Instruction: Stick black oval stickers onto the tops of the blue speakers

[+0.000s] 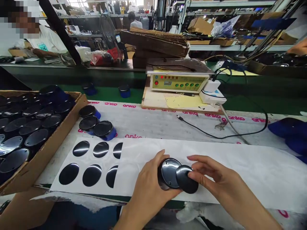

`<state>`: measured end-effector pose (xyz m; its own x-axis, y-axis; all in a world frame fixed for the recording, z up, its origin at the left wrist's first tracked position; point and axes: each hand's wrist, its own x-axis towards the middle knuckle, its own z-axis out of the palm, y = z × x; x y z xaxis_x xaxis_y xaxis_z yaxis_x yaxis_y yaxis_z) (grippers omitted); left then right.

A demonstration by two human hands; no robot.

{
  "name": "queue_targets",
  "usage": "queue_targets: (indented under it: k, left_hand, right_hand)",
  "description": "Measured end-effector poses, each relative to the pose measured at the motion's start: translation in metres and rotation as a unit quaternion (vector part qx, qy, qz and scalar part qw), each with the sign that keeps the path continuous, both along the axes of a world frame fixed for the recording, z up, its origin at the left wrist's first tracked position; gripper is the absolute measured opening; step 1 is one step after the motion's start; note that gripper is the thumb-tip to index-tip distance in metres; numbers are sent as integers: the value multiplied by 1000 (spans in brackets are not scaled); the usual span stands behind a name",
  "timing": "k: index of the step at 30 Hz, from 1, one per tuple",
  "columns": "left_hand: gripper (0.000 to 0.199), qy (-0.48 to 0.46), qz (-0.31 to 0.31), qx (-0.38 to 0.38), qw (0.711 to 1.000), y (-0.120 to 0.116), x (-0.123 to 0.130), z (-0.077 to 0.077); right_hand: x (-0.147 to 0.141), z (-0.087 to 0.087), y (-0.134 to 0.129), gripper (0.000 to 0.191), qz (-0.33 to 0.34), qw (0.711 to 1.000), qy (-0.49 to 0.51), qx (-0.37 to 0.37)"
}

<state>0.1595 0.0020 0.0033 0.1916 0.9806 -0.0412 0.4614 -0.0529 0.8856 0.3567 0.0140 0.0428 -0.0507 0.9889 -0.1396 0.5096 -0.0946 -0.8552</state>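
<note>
Near the front edge of the bench, my left hand (150, 183) is wrapped round a black round housing (168, 172), its shiny flat end tilted up. My right hand (218, 179) pinches the edge of a black round sticker (186, 181) between thumb and fingers. The sticker overlaps the lower right part of the housing's end; whether they touch I cannot tell. Left of my hands lies a white sticker sheet (92, 158) with black circles, the rightmost ones partly covered by a blank white sheet (134, 156).
A cardboard box (57, 134) full of similar housings stands at left. Several blue-black housings (105, 130) sit beside it. Behind is a control box (179, 83) with buttons, and a black cable (211, 135) loops at right. Another person (48, 40) is at the far left.
</note>
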Motion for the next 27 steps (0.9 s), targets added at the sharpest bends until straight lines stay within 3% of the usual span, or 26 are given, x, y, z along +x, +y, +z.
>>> queue_targets:
  k: [3, 5, 9, 17, 27]
  left_hand:
    - [84, 10, 0, 16, 1000, 1, 0, 2]
    - [84, 10, 4, 22, 1000, 1, 0, 3]
    - [88, 10, 2, 25, 1000, 1, 1, 3]
    - [88, 24, 6, 28, 999, 2, 1, 5]
    - [88, 36, -1, 40, 999, 1, 0, 0]
  right_hand:
    - [8, 3, -1, 27, 31, 999, -21, -21]
    - [16, 8, -3, 24, 52, 998, -31, 3]
    - [19, 12, -6, 25, -4, 996, 13, 84]
    - [-29, -18, -5, 26, -48, 976, 211, -9]
    - [-32, -23, -8, 27, -53, 972, 228, -27]
